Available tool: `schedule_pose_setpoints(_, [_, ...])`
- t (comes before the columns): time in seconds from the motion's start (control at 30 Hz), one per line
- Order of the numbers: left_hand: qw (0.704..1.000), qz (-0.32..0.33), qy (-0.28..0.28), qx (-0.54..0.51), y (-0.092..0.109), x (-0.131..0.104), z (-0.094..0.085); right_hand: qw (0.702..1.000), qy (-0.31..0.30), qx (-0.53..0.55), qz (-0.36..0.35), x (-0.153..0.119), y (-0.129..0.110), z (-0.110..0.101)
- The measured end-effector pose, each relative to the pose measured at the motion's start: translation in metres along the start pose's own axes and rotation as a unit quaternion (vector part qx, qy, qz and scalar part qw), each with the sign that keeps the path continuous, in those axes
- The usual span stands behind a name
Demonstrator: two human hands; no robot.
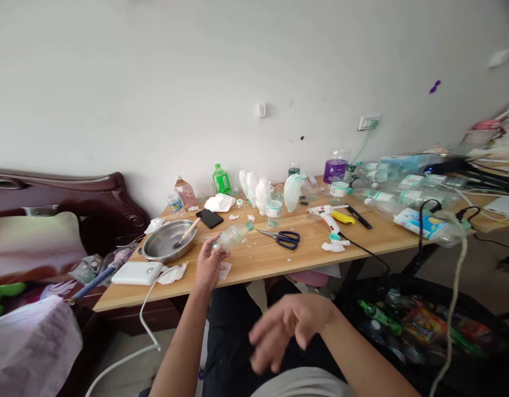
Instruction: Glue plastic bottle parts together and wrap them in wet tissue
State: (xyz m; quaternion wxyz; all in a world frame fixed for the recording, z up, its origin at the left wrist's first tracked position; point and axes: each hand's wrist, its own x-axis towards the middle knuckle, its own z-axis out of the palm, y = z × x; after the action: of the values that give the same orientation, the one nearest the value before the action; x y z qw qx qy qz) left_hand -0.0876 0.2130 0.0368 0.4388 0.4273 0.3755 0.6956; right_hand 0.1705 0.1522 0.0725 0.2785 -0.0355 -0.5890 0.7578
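Observation:
My left hand grips a small clear plastic bottle by one end, tilted over the table's front part, its greenish neck pointing right. Above my lap hangs my right hand, fingers apart and slightly blurred, with nothing in it. Just right of the bottle lie dark-handled scissors, their blades towards it. Behind them stands a cut bottle with a label. Several white-coated bottle shapes are lined up nearby. To the left, a metal basin holds a brush with a wooden handle.
A glue gun, a yellow cutter and a black stick-like tool lie at the right. Many clear bottles crowd beyond them. A black phone and a white box with a cable are left. Below right, a black bag holds bottles.

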Motion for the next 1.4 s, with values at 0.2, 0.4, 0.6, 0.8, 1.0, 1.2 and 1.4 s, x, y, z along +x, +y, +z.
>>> schedule_pose_setpoints(0.2, [0.998,0.051,0.028,0.024,-0.002,-0.001,-0.001,0.987,0.152,-0.031,0.042,-0.008,-0.005,0.012])
schedule_pose_setpoints(0.4, [0.997,0.046,0.019,0.058,-0.004,0.0,-0.001,0.976,0.169,-0.11,0.084,-0.018,-0.01,-0.011])
schedule_pose_setpoints(0.6, [0.997,0.029,0.013,0.076,-0.003,-0.002,0.0,0.987,0.143,-0.003,0.076,-0.011,0.002,-0.036])
schedule_pose_setpoints(0.8, [0.997,0.037,0.021,0.059,-0.003,-0.002,0.002,0.951,0.24,0.189,0.055,-0.011,0.002,-0.035])
schedule_pose_setpoints(1.0, [0.997,0.04,0.041,0.056,-0.005,0.0,0.002,0.94,0.301,-0.156,-0.021,-0.006,-0.01,-0.05])
schedule_pose_setpoints(1.2, [0.997,0.031,0.049,0.05,-0.001,-0.002,0.004,0.773,0.553,-0.304,-0.068,0.025,-0.018,-0.129])
schedule_pose_setpoints(1.4, [0.997,0.021,0.041,0.057,-0.002,-0.001,0.002,0.685,0.59,-0.426,-0.03,0.068,-0.02,-0.185])
